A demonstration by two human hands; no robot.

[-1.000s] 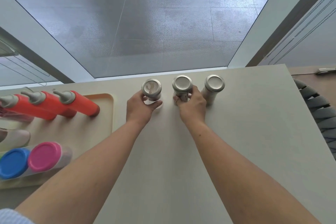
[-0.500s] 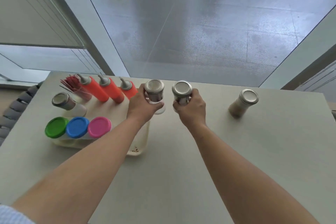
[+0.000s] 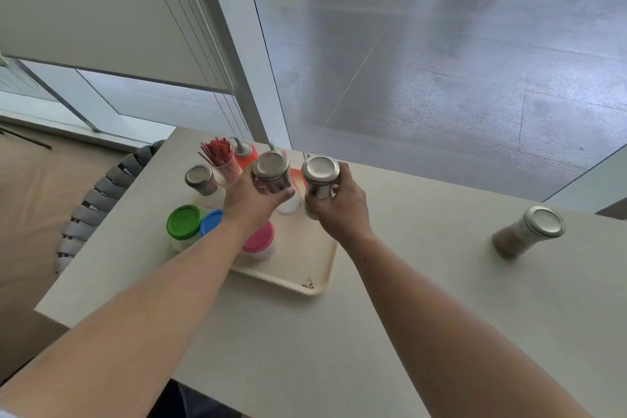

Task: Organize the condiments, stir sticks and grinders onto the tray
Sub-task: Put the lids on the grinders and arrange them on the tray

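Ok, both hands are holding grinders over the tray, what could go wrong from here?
1. The left hand and right hand hold the left grinder and right grinder close before the orange squeeze bottles and stir sticks; setting them down could topple those.
2. The left forearm crosses over the pink-lidded jar and might bump it.
3. The third grinder stands off the tray, easily forgotten.

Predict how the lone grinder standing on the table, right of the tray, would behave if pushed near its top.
Tall and narrow under a wide metal cap, the grinder probably tips rather than slides. Once down, its round body would likely roll across the smooth table.
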